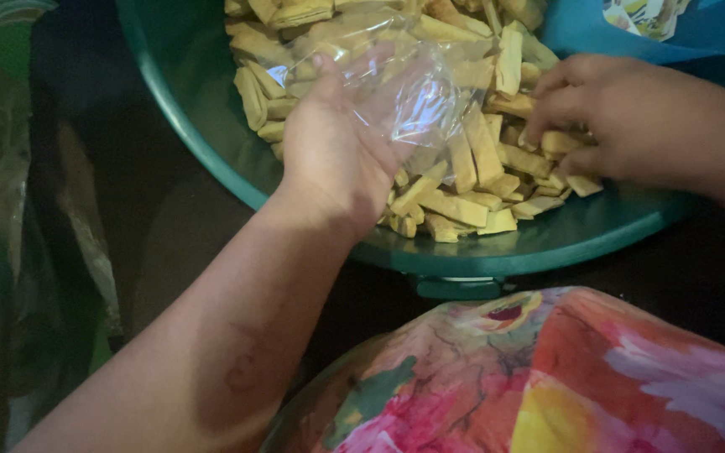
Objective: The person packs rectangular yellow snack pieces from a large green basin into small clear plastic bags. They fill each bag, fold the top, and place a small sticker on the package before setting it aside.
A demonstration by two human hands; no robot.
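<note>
A big green basin [539,243] holds a heap of tan, stick-shaped snack pieces [463,189]. My left hand [337,151] is raised over the basin's near side, palm up, holding a small clear plastic bag [404,92] open above the pieces. My right hand [614,117] reaches in from the right and presses down on the pile, its fingers closed around a few pieces [560,143].
A blue container [581,29] sits at the top right behind the basin. Crumpled plastic [10,193] lies at the left edge. My lap, covered in bright floral cloth [547,377], fills the bottom right under the basin's rim.
</note>
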